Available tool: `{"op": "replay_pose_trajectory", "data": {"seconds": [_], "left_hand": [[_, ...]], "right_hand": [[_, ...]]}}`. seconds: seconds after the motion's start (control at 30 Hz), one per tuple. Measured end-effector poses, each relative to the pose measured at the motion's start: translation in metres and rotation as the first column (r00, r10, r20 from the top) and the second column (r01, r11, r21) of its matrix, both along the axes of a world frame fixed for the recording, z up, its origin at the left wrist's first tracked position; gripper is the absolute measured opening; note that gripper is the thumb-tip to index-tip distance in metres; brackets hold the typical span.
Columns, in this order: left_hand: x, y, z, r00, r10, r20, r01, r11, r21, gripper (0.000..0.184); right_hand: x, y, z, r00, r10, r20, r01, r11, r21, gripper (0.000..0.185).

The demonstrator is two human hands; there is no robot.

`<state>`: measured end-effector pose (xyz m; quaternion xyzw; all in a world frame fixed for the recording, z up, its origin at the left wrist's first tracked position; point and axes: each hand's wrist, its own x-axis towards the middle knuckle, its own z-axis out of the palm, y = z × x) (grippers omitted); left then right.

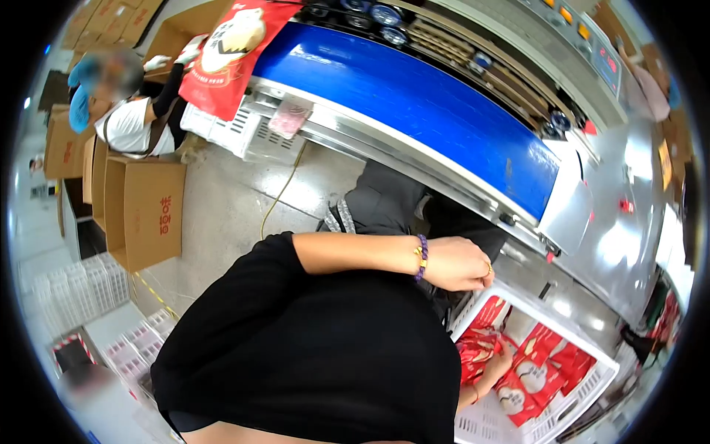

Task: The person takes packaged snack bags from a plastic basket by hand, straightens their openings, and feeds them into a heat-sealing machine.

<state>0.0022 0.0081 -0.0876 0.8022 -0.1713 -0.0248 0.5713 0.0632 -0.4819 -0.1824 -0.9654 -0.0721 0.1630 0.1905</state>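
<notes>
Head view: we have our left hand [458,264] at right of centre, its fingers curled together by the rim of the white basket [608,364]. Our right hand [498,367], lower right, is on the red packets [534,376] inside; we cannot tell whether its fingers pinch one. Upper left, we read 百草味 on a carton [151,214]; a large red bag [235,55] beside the blue belt [414,103] carries white lettering too small to read.

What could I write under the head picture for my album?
The right hand reaches among red bags in a white basket, near a blue belt.
</notes>
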Motion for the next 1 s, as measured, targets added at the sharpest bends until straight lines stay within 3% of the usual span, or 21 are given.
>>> {"op": "replay_pose_trajectory", "data": {"seconds": [0.07,0.13,0.2,0.27,0.33,0.4,0.43,0.47,0.5,0.53,0.6,0.63,0.67,0.7,0.73,0.77,0.8,0.83,0.87,0.9,1.0], "left_hand": [[0.002,-0.002,-0.009,0.999,0.015,0.051,-0.015,1.000,0.009,0.028],[0.002,-0.007,-0.003,0.996,-0.023,0.083,0.021,1.000,0.015,0.054],[0.007,-0.013,0.003,0.976,-0.004,0.217,0.016,0.998,-0.053,0.068],[0.009,-0.012,0.027,0.966,-0.096,0.242,0.157,0.956,-0.246,0.081],[0.008,-0.021,0.029,0.972,0.010,0.233,0.065,0.948,-0.313,0.065],[0.011,-0.022,0.032,0.967,-0.063,0.247,0.181,0.852,-0.491,0.044],[0.009,-0.021,0.038,0.966,0.109,0.233,0.042,0.827,-0.561,0.028],[0.010,-0.023,0.031,0.957,0.263,0.121,-0.175,0.859,-0.482,0.024],[0.010,-0.016,0.034,0.944,0.323,0.071,-0.257,0.852,-0.455,0.019],[0.010,-0.004,0.043,0.924,0.383,0.023,-0.337,0.840,-0.425,0.015],[0.009,0.018,0.067,0.891,0.348,-0.290,-0.445,0.794,-0.415,0.015],[0.013,0.028,0.071,0.884,0.239,-0.401,-0.443,0.704,-0.556,0.020],[0.022,0.033,0.059,0.932,0.259,-0.254,-0.363,0.663,-0.655,0.024],[0.026,0.044,0.063,0.937,0.149,-0.317,-0.330,0.676,-0.658,0.025],[0.032,0.046,0.059,0.948,0.168,-0.270,-0.304,0.728,-0.614,0.025],[0.039,0.044,0.059,0.928,0.270,-0.258,-0.371,0.744,-0.556,0.023],[0.050,0.044,0.059,0.901,0.409,-0.143,-0.430,0.800,-0.420,0.018],[0.067,0.042,0.044,0.840,0.541,0.037,-0.483,0.777,-0.404,0.014],[0.084,0.047,0.038,0.752,0.634,0.178,-0.617,0.773,-0.148,0.017],[0.102,0.046,0.025,0.759,0.635,-0.143,-0.637,0.681,-0.362,0.022],[0.139,0.046,0.007,0.718,0.630,-0.294,-0.692,0.603,-0.398,0.028]], "right_hand": [[0.009,0.042,0.044,0.965,0.114,0.235,-0.155,0.974,0.164,0.029],[0.008,0.097,0.113,0.988,-0.057,0.146,0.025,0.977,0.212,0.020],[0.016,0.114,0.153,0.960,-0.116,0.254,0.063,0.976,0.208,0.020],[0.002,0.155,0.187,0.922,-0.303,0.239,0.131,0.829,0.543,0.022],[0.010,0.156,0.197,0.899,-0.295,0.323,0.037,0.787,0.616,0.022],[0.018,0.173,0.199,0.942,-0.116,0.314,-0.197,0.568,0.799,0.031],[0.019,0.195,0.198,0.945,-0.204,0.256,-0.137,0.464,0.875,0.031],[0.020,0.210,0.198,0.941,-0.284,0.183,-0.077,0.349,0.934,0.032],[0.029,0.194,0.183,0.978,-0.180,0.100,-0.022,0.390,0.921,0.037],[0.028,0.211,0.178,0.979,-0.151,0.134,-0.030,0.545,0.838,0.041],[0.026,0.258,0.173,0.981,-0.181,0.068,0.040,0.538,0.842,0.042],[0.031,0.270,0.169,0.971,-0.238,0.030,0.095,0.496,0.863,0.043],[0.036,0.278,0.164,0.955,-0.298,-0.008,0.149,0.452,0.879,0.044],[0.046,0.280,0.159,0.937,-0.347,-0.031,0.165,0.363,0.917,0.043],[0.056,0.287,0.163,0.895,-0.413,-0.166,0.280,0.233,0.931,0.041],[0.073,0.271,0.155,0.914,-0.313,-0.258,0.323,0.176,0.930,0.040],[0.092,0.258,0.134,0.947,-0.287,-0.144,0.213,0.224,0.951,0.038],[0.097,0.282,0.150,0.932,-0.358,-0.061,0.212,0.401,0.891,0.030],[0.101,0.293,0.157,0.928,-0.215,0.305,-0.077,0.689,0.720,0.023],[0.117,0.297,0.153,0.867,-0.152,0.474,-0.180,0.793,0.583,0.021],[0.159,0.309,0.146,0.936,-0.167,0.311,-0.100,0.719,0.687,0.026]]}}
